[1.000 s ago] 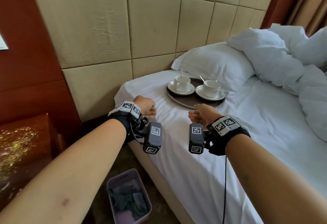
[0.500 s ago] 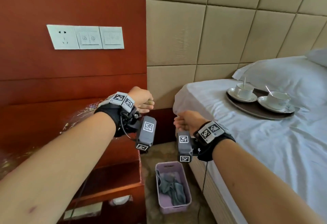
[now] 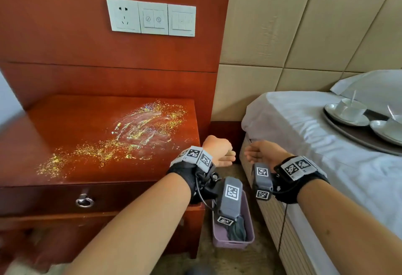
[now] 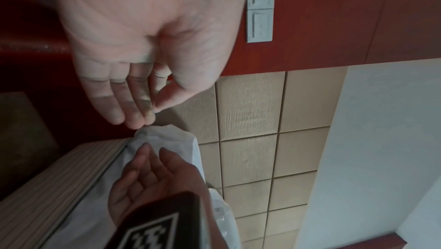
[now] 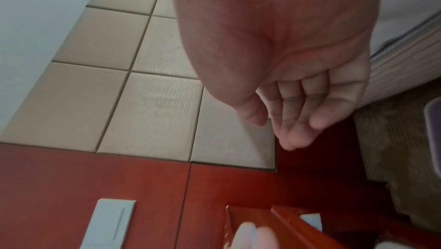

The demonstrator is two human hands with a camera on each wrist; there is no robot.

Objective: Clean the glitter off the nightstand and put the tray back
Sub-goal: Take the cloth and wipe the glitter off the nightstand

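Observation:
Gold and iridescent glitter (image 3: 128, 135) is smeared across the top of the red-brown wooden nightstand (image 3: 65, 122) at the left. The dark round tray (image 3: 359, 137) with two white cups on saucers sits on the white bed at the far right. My left hand (image 3: 219, 152) hovers off the nightstand's right front corner, fingers loosely curled and empty (image 4: 133, 98). My right hand (image 3: 261, 152) hangs beside the bed's corner, also loosely curled and holding nothing (image 5: 298, 121). Both hands are in the gap between nightstand and bed.
A small lilac bin (image 3: 232, 233) with a grey cloth (image 3: 238, 230) in it stands on the carpet between nightstand and bed, under my wrists. A socket and switch panel (image 3: 152, 17) is on the wood wall above. The nightstand has a ring-pull drawer (image 3: 84, 202).
My view has swung left from the bed and tray to the nightstand, which now fills the left of the picture. Both hands moved along with it, staying empty.

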